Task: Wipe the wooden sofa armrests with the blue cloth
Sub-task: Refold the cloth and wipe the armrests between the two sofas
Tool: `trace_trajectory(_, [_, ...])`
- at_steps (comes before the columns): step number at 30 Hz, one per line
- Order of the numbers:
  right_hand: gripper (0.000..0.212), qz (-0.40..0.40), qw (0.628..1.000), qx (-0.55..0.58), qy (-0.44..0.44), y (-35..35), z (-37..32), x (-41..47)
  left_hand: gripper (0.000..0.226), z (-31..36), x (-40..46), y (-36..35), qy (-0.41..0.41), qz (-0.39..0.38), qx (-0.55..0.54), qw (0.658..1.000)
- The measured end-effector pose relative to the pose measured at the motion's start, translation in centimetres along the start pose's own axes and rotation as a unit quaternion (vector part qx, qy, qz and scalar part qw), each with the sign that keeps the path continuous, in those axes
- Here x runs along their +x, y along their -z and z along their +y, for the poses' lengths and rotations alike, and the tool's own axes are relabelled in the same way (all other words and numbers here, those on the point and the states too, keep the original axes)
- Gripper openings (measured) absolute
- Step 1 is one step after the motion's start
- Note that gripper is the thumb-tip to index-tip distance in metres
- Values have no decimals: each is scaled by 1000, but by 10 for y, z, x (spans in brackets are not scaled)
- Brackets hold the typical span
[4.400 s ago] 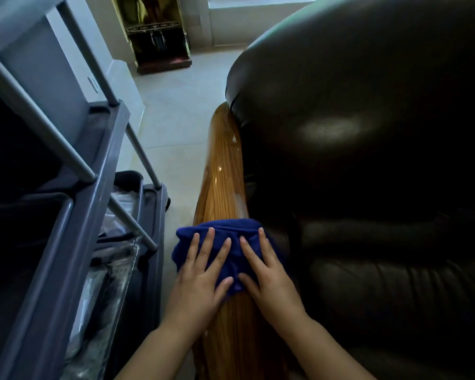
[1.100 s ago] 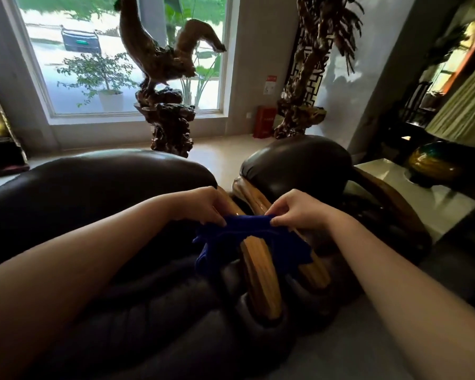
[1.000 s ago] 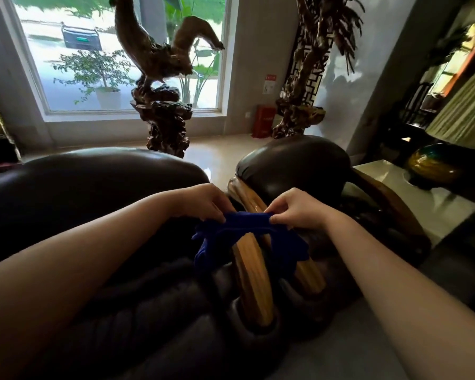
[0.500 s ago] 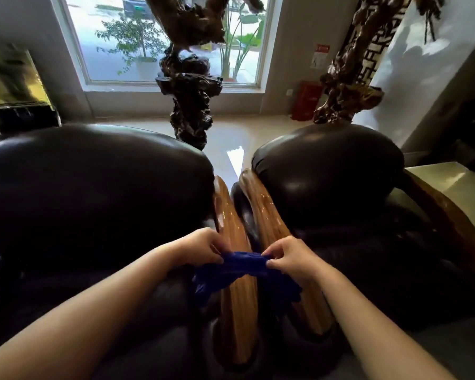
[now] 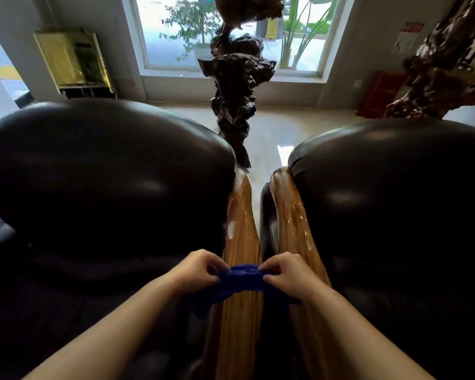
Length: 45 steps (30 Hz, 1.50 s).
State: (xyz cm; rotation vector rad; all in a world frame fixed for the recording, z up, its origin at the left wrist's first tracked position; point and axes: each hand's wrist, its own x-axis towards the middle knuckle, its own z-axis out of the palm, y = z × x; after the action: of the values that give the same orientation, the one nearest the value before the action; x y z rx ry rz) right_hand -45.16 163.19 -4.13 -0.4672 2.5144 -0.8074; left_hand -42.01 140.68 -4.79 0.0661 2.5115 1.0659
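Note:
Two glossy wooden armrests run side by side between two dark leather chairs: the left armrest [image 5: 242, 231] and the right armrest [image 5: 292, 229]. A blue cloth [image 5: 237, 281] is stretched across the left armrest, its ends hanging down on both sides. My left hand [image 5: 198, 267] pinches the cloth's left part. My right hand [image 5: 284, 272] pinches its right part, above the gap between the armrests. Part of the cloth is hidden under my hands.
The left leather chair [image 5: 102, 182] and the right leather chair [image 5: 395, 187] flank the armrests. A dark carved root sculpture [image 5: 236, 86] stands on the tiled floor behind them, before a window. Another sculpture [image 5: 444, 64] and a red box [image 5: 379, 91] stand at far right.
The view tilted down and closer to the two armrests. Both hands, still gripping the blue cloth, have drawn nearer together and toward me along the left armrest.

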Motion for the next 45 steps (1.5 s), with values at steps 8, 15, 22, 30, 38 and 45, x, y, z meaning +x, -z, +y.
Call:
trace_trajectory(8, [24, 76, 997, 1, 16, -75, 85, 86, 36, -77, 80, -58, -9, 71, 23, 997])
trace_trajectory(15, [57, 292, 954, -72, -15, -146, 97, 85, 51, -101, 72, -127, -38, 317, 72, 945])
trace_trajectory(22, [62, 208, 969, -133, -30, -186, 99, 115, 58, -121, 108, -183, 3, 229, 138, 964])
trace_trajectory(30, [61, 207, 963, -169, -33, -150, 95, 187, 59, -121, 173, -140, 8, 243, 133, 961])
trace_trajectory(38, [62, 203, 977, -64, 32, -110, 105, 211, 65, -125, 207, -94, -34, 222, 82, 971])
trace_trajectory(45, [63, 125, 991, -15, 52, -102, 115, 213, 73, -135, 210, -74, -65, 81, 81, 991])
